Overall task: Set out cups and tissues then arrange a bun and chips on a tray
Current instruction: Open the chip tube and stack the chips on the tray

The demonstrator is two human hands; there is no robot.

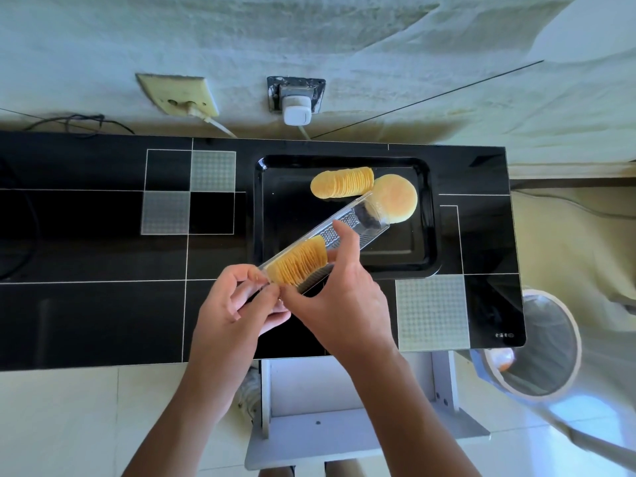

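Observation:
A black tray (275, 215) lies on the black glass table (103, 304). On it a row of yellow chips (342, 183) fans out beside a pale round bun (395, 197). Both hands hold a long clear plastic chip sleeve (347, 225) slanted over the tray, its open far end near the bun. A stack of chips (297, 261) sits in its near end. My left hand (230, 304) pinches the sleeve's near end. My right hand (339, 294) grips the sleeve around its middle from the right.
The wall behind carries a yellowed socket (179, 94) and a white plug adapter (296, 105) with cables. A mesh waste bin (543, 342) stands on the floor at the right. A grey stool (344, 425) is under the table's front edge.

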